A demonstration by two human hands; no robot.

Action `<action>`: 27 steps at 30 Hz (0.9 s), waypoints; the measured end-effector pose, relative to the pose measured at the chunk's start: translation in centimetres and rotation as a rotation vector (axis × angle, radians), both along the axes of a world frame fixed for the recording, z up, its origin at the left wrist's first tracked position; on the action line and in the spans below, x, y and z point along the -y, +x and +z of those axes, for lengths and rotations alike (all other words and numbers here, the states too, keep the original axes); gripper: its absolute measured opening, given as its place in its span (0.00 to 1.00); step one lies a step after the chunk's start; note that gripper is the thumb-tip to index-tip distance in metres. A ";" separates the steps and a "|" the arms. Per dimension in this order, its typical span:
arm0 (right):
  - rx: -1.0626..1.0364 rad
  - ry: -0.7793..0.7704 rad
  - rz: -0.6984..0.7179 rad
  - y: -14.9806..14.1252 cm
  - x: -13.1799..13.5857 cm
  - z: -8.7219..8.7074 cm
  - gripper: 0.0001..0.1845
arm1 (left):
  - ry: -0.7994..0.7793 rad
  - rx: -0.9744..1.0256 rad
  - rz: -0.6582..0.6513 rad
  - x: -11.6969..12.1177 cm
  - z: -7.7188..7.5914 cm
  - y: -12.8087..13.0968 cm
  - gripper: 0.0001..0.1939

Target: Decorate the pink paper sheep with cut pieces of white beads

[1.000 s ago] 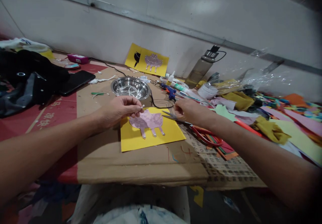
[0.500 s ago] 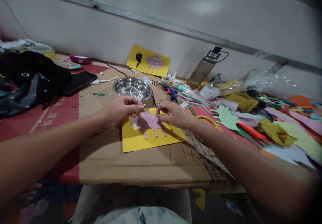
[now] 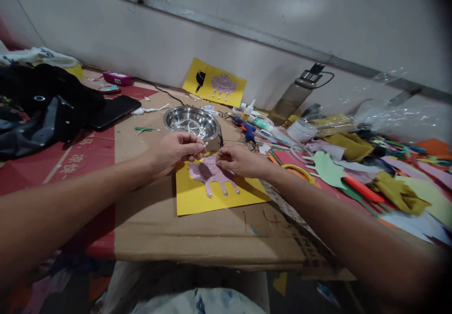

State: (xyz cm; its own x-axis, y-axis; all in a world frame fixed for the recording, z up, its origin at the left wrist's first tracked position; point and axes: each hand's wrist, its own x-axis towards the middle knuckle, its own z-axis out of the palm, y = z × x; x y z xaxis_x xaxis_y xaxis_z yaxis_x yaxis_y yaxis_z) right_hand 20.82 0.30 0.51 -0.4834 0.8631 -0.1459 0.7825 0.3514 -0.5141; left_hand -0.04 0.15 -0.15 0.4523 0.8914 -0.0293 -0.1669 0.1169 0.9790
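Observation:
A yellow card (image 3: 197,205) lies on the cardboard-covered table, bearing a pink cut-out (image 3: 212,175) with legs tipped by pearl beads. Over the card's upper left, my left hand (image 3: 176,150) is closed in a pinch on a few small pearl beads (image 3: 206,144). My right hand (image 3: 238,160) pinches low over the top of the cut-out, its fingertips close to a row of beads; whatever they hold is too small to make out. Just behind the hands stands a steel bowl (image 3: 213,128) with bead strings (image 3: 194,128) inside.
Against the wall leans another yellow card (image 3: 233,98) with a beaded pink shape. To the right are a blue glue gun (image 3: 247,129), a grey bottle (image 3: 294,95), yellow-handled scissors (image 3: 300,170) and a green cut-out (image 3: 326,168). At left lie a black phone (image 3: 115,111) and dark cloth (image 3: 45,107).
My right hand has moved a little left, toward my left hand and over the cut-out's upper part. The whole view has shifted slightly. My left hand keeps its pinch on the beads.

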 end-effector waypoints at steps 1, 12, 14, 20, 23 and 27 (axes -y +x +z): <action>0.017 -0.002 0.003 -0.1 0.0 0.2 0.04 | 0.000 0.001 -0.002 0.0 0.0 0.0 0.03; 0.126 0.129 -0.049 -1.0 0.4 0.7 0.06 | -0.019 0.011 0.007 0.1 0.1 0.1 0.03; 0.153 0.202 -0.065 -1.2 0.7 0.6 0.06 | -0.024 0.012 0.007 0.1 0.2 0.1 0.03; 0.209 0.423 -0.046 -1.5 1.8 -0.3 0.06 | -0.015 0.025 0.002 0.1 0.1 0.1 0.04; 0.227 0.514 -0.012 -1.5 2.3 -0.7 0.08 | -0.021 0.029 0.017 0.2 0.2 0.1 0.04; 0.222 0.553 0.070 -1.2 2.8 -0.7 0.11 | -0.015 0.023 0.026 0.2 0.3 0.1 0.03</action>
